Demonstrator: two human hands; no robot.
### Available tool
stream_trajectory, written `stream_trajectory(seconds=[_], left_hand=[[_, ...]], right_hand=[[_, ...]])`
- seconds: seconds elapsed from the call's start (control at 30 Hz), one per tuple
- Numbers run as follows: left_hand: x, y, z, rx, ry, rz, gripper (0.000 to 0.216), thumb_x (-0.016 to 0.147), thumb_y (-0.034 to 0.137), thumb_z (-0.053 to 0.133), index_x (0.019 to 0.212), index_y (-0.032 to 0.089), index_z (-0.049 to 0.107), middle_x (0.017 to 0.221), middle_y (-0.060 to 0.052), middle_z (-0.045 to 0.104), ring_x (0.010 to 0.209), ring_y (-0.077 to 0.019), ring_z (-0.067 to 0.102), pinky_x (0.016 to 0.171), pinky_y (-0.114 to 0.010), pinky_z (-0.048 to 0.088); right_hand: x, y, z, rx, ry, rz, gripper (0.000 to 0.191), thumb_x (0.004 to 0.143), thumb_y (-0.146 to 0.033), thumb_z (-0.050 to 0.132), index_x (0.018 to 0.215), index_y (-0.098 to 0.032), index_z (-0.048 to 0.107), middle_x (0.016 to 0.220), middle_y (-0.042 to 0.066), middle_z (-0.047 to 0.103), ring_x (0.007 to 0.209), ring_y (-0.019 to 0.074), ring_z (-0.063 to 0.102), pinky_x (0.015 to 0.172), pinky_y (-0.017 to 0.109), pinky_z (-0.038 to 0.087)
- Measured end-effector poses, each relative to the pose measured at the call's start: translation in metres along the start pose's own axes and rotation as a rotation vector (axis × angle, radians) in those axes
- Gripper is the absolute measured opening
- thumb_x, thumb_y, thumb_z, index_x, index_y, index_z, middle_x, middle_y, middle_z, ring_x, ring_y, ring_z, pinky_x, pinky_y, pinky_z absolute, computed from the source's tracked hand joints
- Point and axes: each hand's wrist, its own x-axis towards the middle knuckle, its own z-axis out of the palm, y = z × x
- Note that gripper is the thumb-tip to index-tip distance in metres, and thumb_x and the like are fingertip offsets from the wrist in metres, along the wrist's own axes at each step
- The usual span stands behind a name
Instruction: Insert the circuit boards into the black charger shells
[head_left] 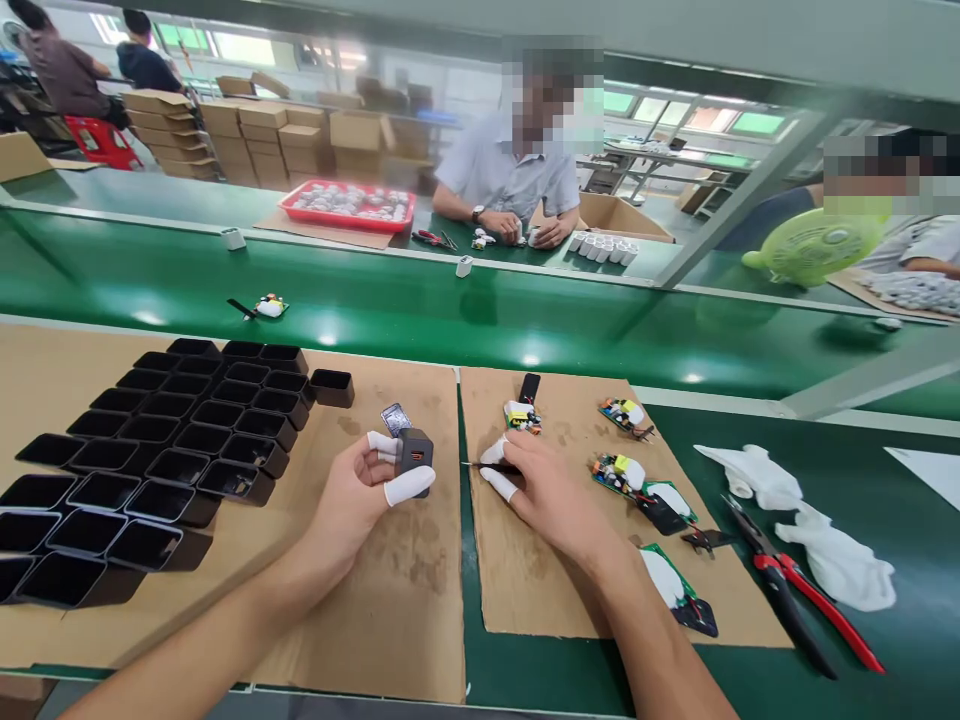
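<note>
VIEW: head camera, you are wearing it | FACING: you are aiming forward and down, over the cardboard sheets | NEAR: your left hand and right hand are occupying mid-frame, forearms entering from the lower edge | FAR: you are framing the facing co-worker across the green surface, windows behind

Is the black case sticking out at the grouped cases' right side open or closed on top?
Open. The black case shows a rim around a dark hollow, no lid.

Gap between cases and left hand.
</note>
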Motion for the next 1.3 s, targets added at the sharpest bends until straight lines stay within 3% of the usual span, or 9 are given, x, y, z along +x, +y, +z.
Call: stream_trajectory(seconds=[0.17, 0.27, 0.37, 0.57, 0.73, 1.3], left_hand=[[0.001, 0.000, 0.000, -0.002, 0.019, 0.008, 0.063, 0.050, 0.034, 0.113, 0.095, 0.020, 0.070, 0.099, -0.005, 0.085, 0.092, -0.0259, 0.083, 0.087, -0.038, 0.071], [0.000, 0.000, 0.003, 0.006, 0.025, 0.014, 0.064, 0.047, 0.030, 0.113, 0.093, 0.021, 0.069, 0.098, -0.004, 0.085, 0.091, -0.0239, 0.082, 0.086, -0.036, 0.070], [-0.001, -0.004, 0.004, 0.033, 0.051, 0.064, 0.064, 0.047, 0.029, 0.112, 0.092, 0.022, 0.067, 0.095, -0.002, 0.084, 0.087, -0.0202, 0.079, 0.084, -0.032, 0.067], [-0.002, -0.009, 0.005, 0.150, 0.087, 0.171, 0.059, 0.055, 0.030, 0.108, 0.085, 0.024, 0.057, 0.087, 0.001, 0.078, 0.079, -0.0171, 0.073, 0.078, -0.030, 0.061], [-0.005, -0.010, 0.005, 0.252, 0.094, 0.221, 0.051, 0.063, 0.035, 0.103, 0.091, 0.023, 0.063, 0.094, -0.002, 0.080, 0.087, -0.0214, 0.076, 0.082, -0.035, 0.062], [-0.008, -0.010, 0.009, 0.440, 0.129, 0.333, 0.050, 0.065, 0.038, 0.101, 0.088, 0.024, 0.060, 0.090, -0.001, 0.076, 0.082, -0.0214, 0.073, 0.075, -0.034, 0.061]], right_hand=[[-0.007, -0.001, 0.002, 0.162, 0.097, 0.047, 0.016, 0.109, -0.028, 0.067, 0.094, -0.023, 0.070, 0.090, 0.004, 0.070, 0.081, 0.0214, 0.065, 0.075, 0.034, 0.053], [-0.010, -0.016, 0.004, 0.312, 0.200, 0.061, 0.014, 0.108, -0.036, 0.075, 0.102, -0.024, 0.076, 0.089, 0.002, 0.069, 0.076, 0.0190, 0.062, 0.069, 0.032, 0.053], [-0.013, -0.036, 0.004, 0.503, 0.304, 0.036, 0.007, 0.104, -0.033, 0.083, 0.107, -0.027, 0.086, 0.083, 0.000, 0.063, 0.074, 0.0176, 0.059, 0.065, 0.031, 0.049], [-0.016, -0.056, 0.001, 0.550, 0.257, -0.004, 0.014, 0.103, -0.022, 0.081, 0.107, -0.031, 0.090, 0.083, -0.001, 0.065, 0.069, 0.0140, 0.054, 0.059, 0.028, 0.042], [-0.017, -0.055, 0.005, 0.524, 0.233, -0.026, 0.018, 0.103, -0.017, 0.078, 0.109, -0.030, 0.090, 0.084, -0.001, 0.065, 0.071, 0.0136, 0.057, 0.060, 0.026, 0.046], [-0.016, -0.057, 0.010, 0.561, 0.182, 0.035, 0.008, 0.105, -0.029, 0.081, 0.102, -0.026, 0.088, 0.090, 0.002, 0.070, 0.080, 0.0165, 0.070, 0.068, 0.027, 0.057]])
